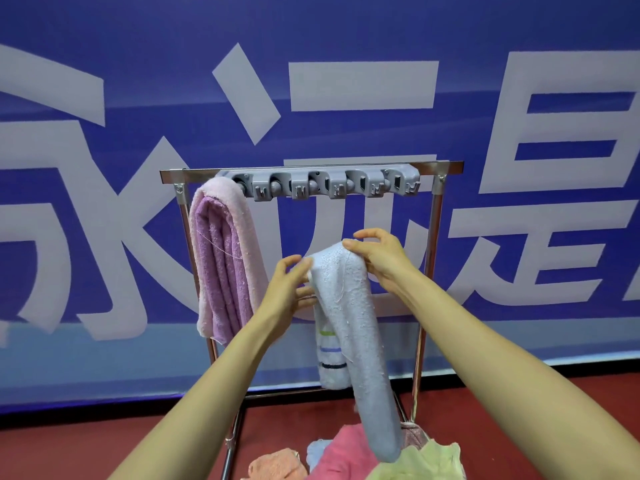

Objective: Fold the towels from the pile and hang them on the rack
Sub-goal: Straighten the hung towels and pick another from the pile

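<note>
A pale blue towel (349,306) with striped ends hangs folded lengthwise in front of the metal rack (311,167), below its top bar. My right hand (377,258) grips the towel's top fold from the right. My left hand (291,289) touches its left edge with fingers spread. A pink and purple towel (221,258) hangs over the left end of the rack beside a grey hook strip (322,184). The pile of towels (353,455) lies on the floor at the bottom, with the blue towel's lower end reaching into it.
A large blue banner with white characters (311,98) fills the wall behind the rack. The floor (86,452) is dark red. The rack's chrome legs (420,341) stand on both sides of the hanging blue towel.
</note>
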Demonstrator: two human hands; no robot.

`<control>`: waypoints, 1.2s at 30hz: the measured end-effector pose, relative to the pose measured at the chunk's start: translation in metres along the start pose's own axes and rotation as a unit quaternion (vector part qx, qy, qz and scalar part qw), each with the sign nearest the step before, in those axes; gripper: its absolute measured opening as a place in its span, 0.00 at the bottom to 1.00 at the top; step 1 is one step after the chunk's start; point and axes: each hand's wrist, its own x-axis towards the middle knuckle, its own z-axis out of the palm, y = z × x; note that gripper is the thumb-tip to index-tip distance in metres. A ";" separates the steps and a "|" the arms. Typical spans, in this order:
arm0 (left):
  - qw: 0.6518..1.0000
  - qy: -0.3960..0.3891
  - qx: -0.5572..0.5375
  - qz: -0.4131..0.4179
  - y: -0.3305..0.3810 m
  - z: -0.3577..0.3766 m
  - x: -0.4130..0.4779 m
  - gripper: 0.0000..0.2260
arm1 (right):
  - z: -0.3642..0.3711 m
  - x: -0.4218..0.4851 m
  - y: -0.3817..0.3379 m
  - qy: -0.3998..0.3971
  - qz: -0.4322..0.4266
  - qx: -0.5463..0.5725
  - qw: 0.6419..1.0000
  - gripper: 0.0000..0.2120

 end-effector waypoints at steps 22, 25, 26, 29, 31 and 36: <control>0.998 -0.004 -0.064 0.005 0.027 -0.008 0.010 0.11 | -0.021 -0.032 0.045 -0.147 0.020 0.094 0.984 0.16; 0.998 -0.024 -0.055 0.003 0.031 -0.018 0.009 0.15 | -0.010 -0.035 0.042 -0.144 -0.006 0.052 0.988 0.16; 0.998 -0.038 -0.048 0.003 0.032 -0.021 0.008 0.17 | -0.008 -0.034 0.040 -0.145 -0.011 0.054 0.988 0.16; 0.996 -0.086 -0.024 0.002 0.031 -0.033 0.007 0.26 | -0.002 -0.030 0.032 -0.140 -0.012 0.070 0.988 0.18; 0.995 -0.104 0.000 0.009 0.030 -0.038 0.006 0.28 | 0.001 -0.027 0.029 -0.134 -0.005 0.085 0.987 0.19; 0.998 -0.067 -0.016 -0.001 0.026 -0.037 0.006 0.29 | 0.003 -0.024 0.022 -0.139 0.007 0.097 0.986 0.12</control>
